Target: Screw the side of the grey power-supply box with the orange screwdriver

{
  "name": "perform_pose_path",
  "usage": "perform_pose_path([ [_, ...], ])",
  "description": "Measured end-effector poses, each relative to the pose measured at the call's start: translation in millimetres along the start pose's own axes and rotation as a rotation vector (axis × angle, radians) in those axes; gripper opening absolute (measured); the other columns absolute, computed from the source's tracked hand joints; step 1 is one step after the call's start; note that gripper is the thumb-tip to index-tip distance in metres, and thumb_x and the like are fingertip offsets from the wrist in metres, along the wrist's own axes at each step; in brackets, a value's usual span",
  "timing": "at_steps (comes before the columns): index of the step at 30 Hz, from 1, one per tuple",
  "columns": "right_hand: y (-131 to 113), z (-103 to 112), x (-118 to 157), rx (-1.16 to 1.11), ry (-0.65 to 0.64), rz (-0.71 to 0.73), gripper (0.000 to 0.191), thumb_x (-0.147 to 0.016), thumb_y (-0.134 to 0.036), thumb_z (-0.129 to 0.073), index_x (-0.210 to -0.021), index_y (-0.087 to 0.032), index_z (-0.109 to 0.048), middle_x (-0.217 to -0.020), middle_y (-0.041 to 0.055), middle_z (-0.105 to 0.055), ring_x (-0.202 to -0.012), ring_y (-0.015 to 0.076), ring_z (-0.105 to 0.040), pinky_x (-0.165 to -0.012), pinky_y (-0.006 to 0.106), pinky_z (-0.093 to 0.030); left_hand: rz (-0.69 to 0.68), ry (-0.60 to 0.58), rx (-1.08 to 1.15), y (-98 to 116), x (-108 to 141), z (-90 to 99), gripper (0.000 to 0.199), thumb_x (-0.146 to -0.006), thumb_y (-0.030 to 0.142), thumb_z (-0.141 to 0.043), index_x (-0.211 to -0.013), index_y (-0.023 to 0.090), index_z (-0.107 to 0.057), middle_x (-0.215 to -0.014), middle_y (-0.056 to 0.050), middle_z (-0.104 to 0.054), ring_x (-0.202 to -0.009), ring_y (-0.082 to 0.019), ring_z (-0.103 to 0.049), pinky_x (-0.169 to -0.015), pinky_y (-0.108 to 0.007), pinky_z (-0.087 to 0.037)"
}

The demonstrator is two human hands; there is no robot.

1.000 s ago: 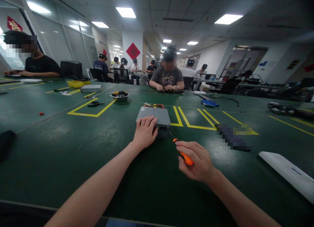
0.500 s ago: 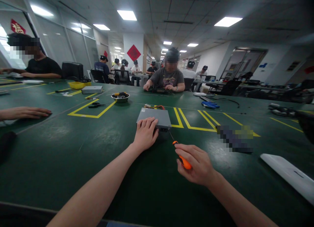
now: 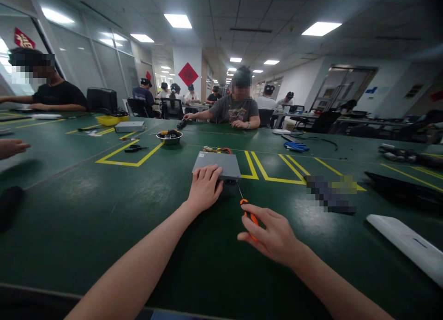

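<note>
A grey metal computer power supply (image 3: 226, 163) lies flat on the green table, its coloured wires (image 3: 217, 150) showing at the far side. My left hand (image 3: 206, 186) grips its near left part, fingers over the top and thumb near the front edge. Between the fingers and thumb of my right hand (image 3: 272, 232) is an orange and black screwdriver (image 3: 254, 220). Its thin shaft slants up to the near right corner of the power supply. The tip's exact contact there is too small to make out.
A metal bowl (image 3: 169, 141) with tools stands beyond to the left. Black clippers (image 3: 134, 148) lie within yellow tape lines. To the right are a blue bundle (image 3: 296, 147), a blurred dark object (image 3: 328, 195) and a white panel (image 3: 404, 246). Across the table sits a co-worker (image 3: 238, 105).
My right fingers have shifted left and loosened around the screwdriver handle, which stands steeper. My left hand stays put. The co-worker opposite has reached toward the bowl side; the hand at far left has drawn back.
</note>
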State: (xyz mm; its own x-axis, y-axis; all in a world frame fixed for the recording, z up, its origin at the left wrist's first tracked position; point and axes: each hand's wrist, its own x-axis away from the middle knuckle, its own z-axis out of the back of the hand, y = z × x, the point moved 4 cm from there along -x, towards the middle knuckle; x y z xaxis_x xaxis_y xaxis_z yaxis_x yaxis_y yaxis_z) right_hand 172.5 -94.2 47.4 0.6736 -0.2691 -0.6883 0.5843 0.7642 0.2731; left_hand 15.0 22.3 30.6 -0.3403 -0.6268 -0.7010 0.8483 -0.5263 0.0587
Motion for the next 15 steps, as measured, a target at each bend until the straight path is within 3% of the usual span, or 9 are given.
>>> perform_pose_path([
  [5,-2.5,-2.1,1.5,-0.104,-0.074,-0.008,0.036,-0.087,-0.028,-0.040,-0.116,-0.009,-0.048,-0.113,0.0211,-0.054,-0.097,0.0252,-0.059,-0.072,0.036,-0.052,-0.001,-0.005,-0.005,-0.5,0.2,-0.8,0.034,-0.087,0.031,-0.041,-0.120,0.021,-0.048,-0.125,-0.008,-0.051,-0.118,-0.024,-0.040,-0.098,-0.041,-0.026],
  [11,3.8,-1.2,4.2,-0.155,0.071,-0.093,0.028,-0.082,-0.028,-0.054,-0.105,-0.015,-0.045,-0.105,0.0159,-0.059,-0.085,0.0216,-0.062,-0.066,0.035,-0.053,0.000,-0.001,-0.002,-0.8,0.1,-1.2,0.036,-0.087,0.031,-0.043,-0.120,0.021,-0.047,-0.125,-0.008,-0.051,-0.117,-0.024,-0.042,-0.098,-0.041,-0.026],
  [15,5.3,-1.5,5.0,-0.202,0.063,-0.153,0.024,-0.085,-0.022,-0.048,-0.107,-0.017,-0.042,-0.106,0.0152,-0.057,-0.090,0.0209,-0.061,-0.069,0.034,-0.053,0.005,-0.004,-0.003,-0.8,0.1,-0.4,0.036,-0.087,0.031,-0.042,-0.121,0.021,-0.047,-0.125,-0.009,-0.051,-0.117,-0.025,-0.041,-0.098,-0.042,-0.026],
])
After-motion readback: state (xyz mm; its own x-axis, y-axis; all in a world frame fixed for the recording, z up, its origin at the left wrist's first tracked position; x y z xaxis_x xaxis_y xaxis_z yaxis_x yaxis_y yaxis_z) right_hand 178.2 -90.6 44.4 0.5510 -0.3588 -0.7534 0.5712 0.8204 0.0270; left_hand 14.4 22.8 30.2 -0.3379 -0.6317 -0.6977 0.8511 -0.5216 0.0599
